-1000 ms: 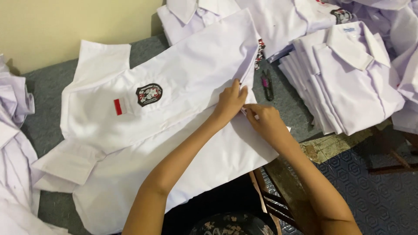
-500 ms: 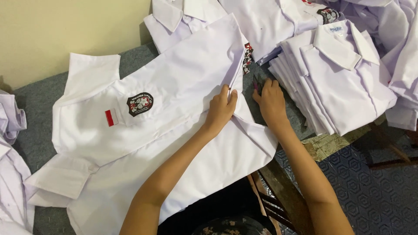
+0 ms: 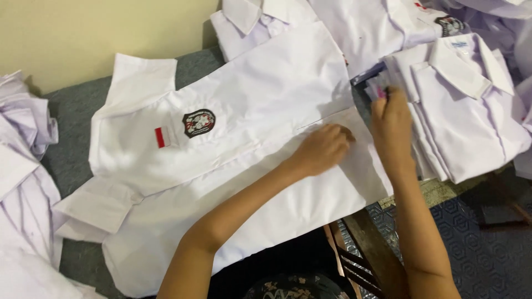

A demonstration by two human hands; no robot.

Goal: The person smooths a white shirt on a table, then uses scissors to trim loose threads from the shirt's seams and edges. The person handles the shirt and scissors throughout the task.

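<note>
While the white shirt lay spread front-up on the grey table, its long axis ran from lower left to upper right, with the collar end at the upper right and the hem toward the lower left; a short sleeve pointed to the upper left. A loose heap of shirts sat at the far left. The chest badge and a small red-and-white patch faced up. The left hand rested flat, fingers loosely spread, pressing the button placket near the shirt's middle. The right hand was closed around a small dark object with a pink tip, just beside the stack of folded shirts; what the object was could not be determined. Judged risk: the pressing hand could drag the fabric and crease the placket, and the right forearm could nudge the adjacent stack out of alignment.
</note>
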